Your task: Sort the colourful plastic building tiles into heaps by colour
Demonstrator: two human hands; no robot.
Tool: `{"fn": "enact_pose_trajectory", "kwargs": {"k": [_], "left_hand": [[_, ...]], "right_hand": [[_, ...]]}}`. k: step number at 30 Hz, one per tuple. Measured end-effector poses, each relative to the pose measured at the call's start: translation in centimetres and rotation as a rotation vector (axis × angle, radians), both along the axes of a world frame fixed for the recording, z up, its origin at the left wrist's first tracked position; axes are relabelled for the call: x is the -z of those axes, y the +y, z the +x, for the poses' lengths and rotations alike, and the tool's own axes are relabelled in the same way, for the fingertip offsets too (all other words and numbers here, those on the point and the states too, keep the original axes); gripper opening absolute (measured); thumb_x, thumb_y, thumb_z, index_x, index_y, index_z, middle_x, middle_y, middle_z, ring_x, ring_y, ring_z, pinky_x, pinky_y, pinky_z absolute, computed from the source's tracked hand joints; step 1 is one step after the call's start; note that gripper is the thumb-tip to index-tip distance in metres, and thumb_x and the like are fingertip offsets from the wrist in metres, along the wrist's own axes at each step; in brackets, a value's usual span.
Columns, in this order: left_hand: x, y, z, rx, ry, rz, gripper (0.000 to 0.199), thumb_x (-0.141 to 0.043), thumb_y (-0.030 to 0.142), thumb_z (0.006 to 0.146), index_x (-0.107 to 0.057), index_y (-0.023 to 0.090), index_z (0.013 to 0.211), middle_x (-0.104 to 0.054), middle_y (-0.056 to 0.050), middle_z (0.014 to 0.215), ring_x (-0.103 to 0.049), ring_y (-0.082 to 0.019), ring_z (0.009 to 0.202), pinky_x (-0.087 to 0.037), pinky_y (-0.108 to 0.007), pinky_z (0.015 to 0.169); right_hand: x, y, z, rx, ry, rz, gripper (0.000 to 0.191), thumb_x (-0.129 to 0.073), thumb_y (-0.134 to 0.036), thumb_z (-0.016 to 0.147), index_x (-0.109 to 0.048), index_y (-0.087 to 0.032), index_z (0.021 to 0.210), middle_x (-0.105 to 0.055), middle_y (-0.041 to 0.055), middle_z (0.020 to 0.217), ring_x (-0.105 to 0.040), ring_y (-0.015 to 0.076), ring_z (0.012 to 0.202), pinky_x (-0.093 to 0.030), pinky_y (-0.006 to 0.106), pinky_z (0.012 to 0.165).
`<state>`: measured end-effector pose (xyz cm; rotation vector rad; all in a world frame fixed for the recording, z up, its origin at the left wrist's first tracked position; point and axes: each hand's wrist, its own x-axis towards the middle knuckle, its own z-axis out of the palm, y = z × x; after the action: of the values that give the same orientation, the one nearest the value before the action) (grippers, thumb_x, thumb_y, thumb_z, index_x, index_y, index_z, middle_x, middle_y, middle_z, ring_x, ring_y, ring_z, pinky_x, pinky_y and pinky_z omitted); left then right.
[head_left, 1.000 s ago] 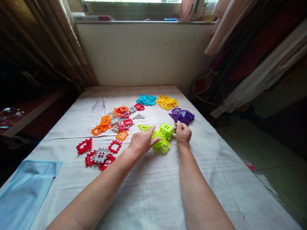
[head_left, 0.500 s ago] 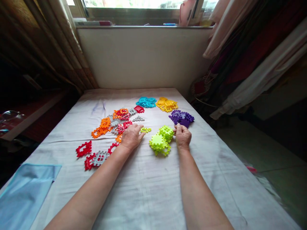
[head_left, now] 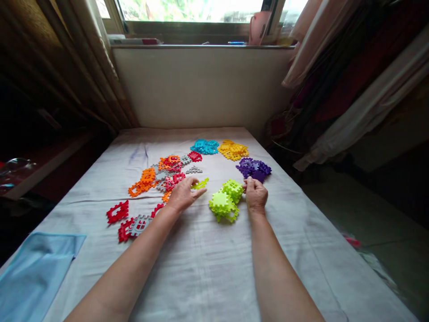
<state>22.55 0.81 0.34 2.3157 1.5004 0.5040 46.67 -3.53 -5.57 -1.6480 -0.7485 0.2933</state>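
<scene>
My left hand (head_left: 182, 195) is over the middle of the bed, its fingertips at the near end of a lime-green interlocking piece (head_left: 201, 184). That piece is tilted, its far end raised, and the thumb sits in front of it. A heap of lime-green interlocking pieces (head_left: 222, 202) lies between my hands. My right hand (head_left: 257, 196) is closed at the right edge of this heap, fingers curled and pinched; whatever is in them is hidden. Just beyond it is a heap of purple pieces (head_left: 254, 168).
Blue pieces (head_left: 204, 146) and yellow pieces (head_left: 233, 150) lie at the back. Orange pieces (head_left: 147, 176), a grey piece (head_left: 140, 224) and red pieces (head_left: 118, 212) spread on the left. A light-blue cloth (head_left: 36, 264) covers the front left of the white sheet (head_left: 208, 268).
The lime-green piece at my left hand has gone from lying flat to tilted, and has shifted slightly left. My right hand has stayed by the lime-green heap. The camera view has tipped slightly upward.
</scene>
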Motion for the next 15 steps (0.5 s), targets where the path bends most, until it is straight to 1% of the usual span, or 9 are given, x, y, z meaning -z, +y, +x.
{"fn": "enact_pose_trajectory", "kwargs": {"k": [1, 3, 5, 8, 10, 12, 15], "left_hand": [[-0.2, -0.4, 0.1, 0.017, -0.076, 0.001, 0.034, -0.065, 0.049, 0.084, -0.064, 0.021, 0.104, -0.070, -0.006, 0.105, -0.065, -0.021, 0.093, -0.051, -0.034, 0.085], [-0.6, -1.6, 0.7, 0.092, -0.180, 0.045, 0.036, -0.065, 0.052, 0.084, -0.064, 0.022, 0.104, -0.070, -0.005, 0.105, -0.065, -0.020, 0.094, -0.051, -0.034, 0.087], [-1.2, -2.9, 1.7, 0.174, -0.211, 0.106, 0.038, -0.067, 0.053, 0.083, -0.064, 0.023, 0.106, -0.069, -0.005, 0.105, -0.065, -0.020, 0.097, -0.050, -0.035, 0.090], [-1.7, -4.2, 3.2, 0.227, -0.153, 0.155, 0.039, -0.070, 0.053, 0.081, -0.065, 0.023, 0.105, -0.068, -0.006, 0.105, -0.063, -0.022, 0.101, -0.049, -0.036, 0.091], [-1.8, -4.4, 4.1, 0.236, -0.101, 0.154, 0.039, -0.070, 0.053, 0.080, -0.065, 0.023, 0.105, -0.068, -0.006, 0.106, -0.063, -0.023, 0.102, -0.049, -0.037, 0.092], [-1.7, -4.4, 4.7, 0.243, -0.066, 0.144, 0.042, -0.071, 0.053, 0.080, -0.065, 0.023, 0.109, -0.067, -0.007, 0.108, -0.063, -0.024, 0.103, -0.049, -0.038, 0.092], [-1.1, -4.1, 5.0, 0.259, -0.061, 0.136, 0.053, -0.071, 0.055, 0.079, -0.061, 0.023, 0.120, -0.065, -0.008, 0.117, -0.061, -0.026, 0.110, -0.048, -0.040, 0.097]], "right_hand": [[0.1, 0.0, 0.0, 0.000, -0.006, 0.001, 0.062, -0.044, -0.071, 0.083, -0.072, -0.016, 0.078, -0.071, 0.0058, 0.063, -0.062, 0.0186, 0.057, -0.050, 0.030, 0.060], [0.1, 0.0, 0.0, -0.002, -0.010, 0.002, 0.062, -0.044, -0.071, 0.084, -0.073, -0.016, 0.078, -0.071, 0.0059, 0.064, -0.063, 0.0188, 0.057, -0.050, 0.030, 0.061], [0.1, 0.0, 0.0, -0.005, -0.011, 0.004, 0.061, -0.044, -0.070, 0.084, -0.072, -0.016, 0.078, -0.071, 0.0056, 0.064, -0.063, 0.0185, 0.057, -0.050, 0.030, 0.061], [0.0, -0.1, -0.1, -0.004, -0.015, 0.010, 0.061, -0.045, -0.071, 0.083, -0.072, -0.017, 0.077, -0.071, 0.0052, 0.063, -0.062, 0.0183, 0.056, -0.050, 0.030, 0.060], [-0.1, -0.1, -0.1, -0.002, -0.016, 0.015, 0.061, -0.045, -0.072, 0.082, -0.071, -0.017, 0.076, -0.070, 0.0054, 0.062, -0.062, 0.0186, 0.056, -0.050, 0.030, 0.060], [-0.1, -0.1, -0.1, -0.001, -0.015, 0.016, 0.062, -0.044, -0.072, 0.082, -0.071, -0.017, 0.076, -0.070, 0.0056, 0.063, -0.062, 0.0190, 0.056, -0.050, 0.031, 0.061], [-0.2, -0.1, -0.2, 0.005, -0.012, 0.012, 0.061, -0.043, -0.071, 0.083, -0.070, -0.017, 0.076, -0.071, 0.0058, 0.063, -0.062, 0.0188, 0.057, -0.050, 0.031, 0.061]]}}
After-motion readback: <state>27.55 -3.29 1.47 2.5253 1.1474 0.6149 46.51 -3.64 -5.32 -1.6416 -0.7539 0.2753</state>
